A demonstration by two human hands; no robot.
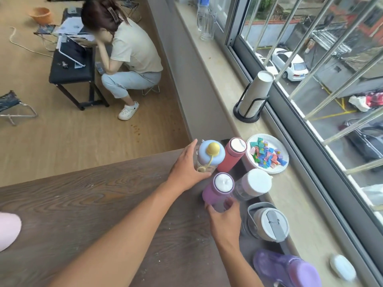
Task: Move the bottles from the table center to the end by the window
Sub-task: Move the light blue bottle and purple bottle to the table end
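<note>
Several bottles stand at the window end of the dark wooden table [103, 204]. My left hand [186, 166] wraps the blue-lidded bottle with a yellow knob [211, 155] at the table's far corner. My right hand [224, 221] grips the base of the purple bottle with a white cap [218, 189]. Beside them stand a pink bottle [232, 155], a clear bottle with a white lid [253, 184] and a grey-lidded tumbler [267, 223]. A purple translucent bottle [288, 268] lies at the near right.
A paper plate of coloured scraps [267, 154] and a stack of paper cups in a black holder [253, 96] sit on the windowsill, with clear bottles [205, 21] farther along. A person crouches on the floor by a black bench [71, 73]. A pink object [8, 229] lies at the table's left edge.
</note>
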